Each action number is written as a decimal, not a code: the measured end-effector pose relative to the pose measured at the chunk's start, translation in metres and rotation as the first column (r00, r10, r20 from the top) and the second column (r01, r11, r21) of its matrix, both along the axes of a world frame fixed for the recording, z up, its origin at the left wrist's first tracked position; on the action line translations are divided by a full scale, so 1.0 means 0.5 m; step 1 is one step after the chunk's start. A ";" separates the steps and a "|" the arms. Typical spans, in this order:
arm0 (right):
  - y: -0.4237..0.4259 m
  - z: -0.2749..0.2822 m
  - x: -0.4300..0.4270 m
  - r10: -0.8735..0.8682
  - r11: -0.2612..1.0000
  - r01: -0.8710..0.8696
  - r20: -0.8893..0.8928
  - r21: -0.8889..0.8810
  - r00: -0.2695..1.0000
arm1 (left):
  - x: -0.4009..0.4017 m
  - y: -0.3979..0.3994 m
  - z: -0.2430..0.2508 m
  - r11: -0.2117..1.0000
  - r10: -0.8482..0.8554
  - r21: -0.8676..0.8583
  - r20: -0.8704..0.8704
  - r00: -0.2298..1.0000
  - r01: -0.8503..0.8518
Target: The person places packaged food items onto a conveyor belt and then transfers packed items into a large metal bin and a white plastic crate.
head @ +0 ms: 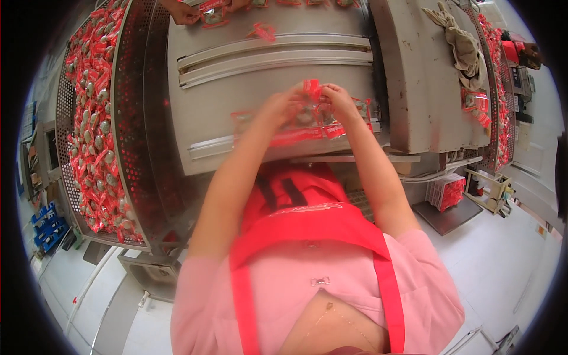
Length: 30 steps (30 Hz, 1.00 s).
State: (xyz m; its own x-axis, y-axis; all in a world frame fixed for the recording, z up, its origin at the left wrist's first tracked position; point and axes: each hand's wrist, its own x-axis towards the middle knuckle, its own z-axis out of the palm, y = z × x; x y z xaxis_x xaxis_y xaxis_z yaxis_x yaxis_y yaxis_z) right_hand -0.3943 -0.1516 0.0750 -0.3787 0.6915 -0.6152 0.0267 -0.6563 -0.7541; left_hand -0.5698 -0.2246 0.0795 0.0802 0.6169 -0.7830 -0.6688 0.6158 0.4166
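My left hand (pixel 286 105), slightly blurred, and my right hand (pixel 338 101) meet above the near part of a flat steel machine bed (pixel 213 106). Between their fingertips they pinch the red top of a small plastic packet (pixel 312 89). Beneath the hands, a row of red-and-clear packets (pixel 337 130) lies along the near metal sealing bar (pixel 208 148), red ends towards me. Greyish egg-shaped contents show through the clear film. My hands and forearms hide part of this row.
A perforated steel bin (pixel 128 133) heaped with filled packets (pixel 95 120) stands at left. Across the bed run double metal bars (pixel 275 57); beyond them another person's hand (pixel 184 12) holds a packet (pixel 214 15). At right, a steel housing (pixel 426 97) carries a cloth (pixel 463 51) and packets (pixel 475 104).
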 end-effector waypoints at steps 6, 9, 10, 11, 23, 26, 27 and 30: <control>-0.007 0.008 -0.010 0.078 0.987 -0.065 0.087 -0.149 0.993 | 0.029 0.020 -0.064 0.988 0.111 -0.117 0.046 0.993 -0.105; 0.003 -0.012 -0.013 0.106 0.928 -0.115 -0.044 -0.353 0.993 | -0.005 -0.006 -0.062 0.996 0.068 -0.070 0.101 0.993 -0.061; 0.007 -0.017 -0.016 0.119 0.905 -0.137 -0.070 -0.402 0.990 | -0.022 -0.009 -0.026 1.000 0.026 0.015 0.114 0.993 -0.028; 0.006 -0.025 -0.024 0.130 0.878 -0.160 -0.096 -0.450 0.987 | -0.040 -0.015 0.005 0.995 -0.018 0.099 0.123 0.992 0.006; -0.162 0.013 -0.352 0.526 0.848 -0.529 0.065 0.038 0.848 | -0.401 -0.284 0.021 0.974 -0.186 0.036 -0.438 0.879 0.224; -0.204 -0.029 -0.403 0.492 0.778 -0.566 0.295 0.274 0.819 | -0.440 -0.324 -0.037 0.928 -0.224 0.106 -0.611 0.759 0.358; -0.207 -0.038 -0.413 0.462 0.734 -0.600 0.413 0.318 0.785 | -0.445 -0.325 -0.047 0.927 -0.222 0.111 -0.604 0.766 0.357; -0.224 -0.056 -0.428 0.379 0.631 -0.665 0.590 0.399 0.713 | -0.453 -0.329 -0.061 0.916 -0.239 0.047 -0.734 0.635 0.399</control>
State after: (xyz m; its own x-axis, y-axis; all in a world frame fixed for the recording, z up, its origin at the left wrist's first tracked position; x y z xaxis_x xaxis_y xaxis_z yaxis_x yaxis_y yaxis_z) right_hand -0.6085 -0.2635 0.0470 -0.5941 0.7092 -0.3797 0.6222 0.1059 -0.7757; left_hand -0.7961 -0.3889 0.0488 -0.2209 0.7981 -0.5605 0.0962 0.5897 0.8019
